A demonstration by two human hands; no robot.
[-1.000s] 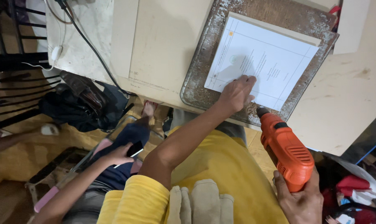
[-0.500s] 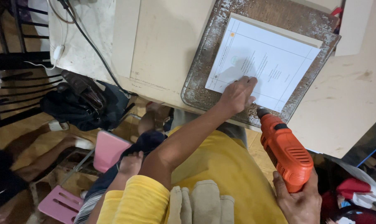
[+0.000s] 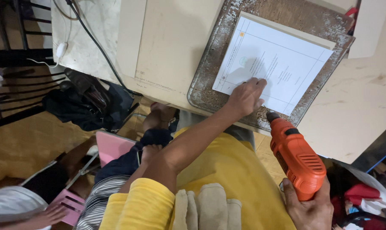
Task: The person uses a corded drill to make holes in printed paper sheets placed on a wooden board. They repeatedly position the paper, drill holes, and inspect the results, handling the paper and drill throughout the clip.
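Observation:
My left hand (image 3: 246,97) presses down on the lower edge of a white printed paper sheet (image 3: 278,64), fingers curled onto it. The sheet lies on a thin board inside a worn, rusty metal tray (image 3: 205,81) on a pale wooden table (image 3: 171,47). My right hand (image 3: 309,208) grips the handle of an orange power drill (image 3: 296,155). The drill's dark nose points at the tray's near edge, just right of my left hand. A pair of beige work gloves (image 3: 205,208) lies on my yellow lap.
Another person in striped clothes (image 3: 108,200) sits on the floor at the lower left, with a pink item (image 3: 112,147) beside them. A black bag (image 3: 84,102) and a black cable (image 3: 95,42) are at the table's left. Red and white cloths (image 3: 363,196) lie at right.
My hands and the drill have hardly moved. The person on the floor has shifted, and the pink item beside them came into view.

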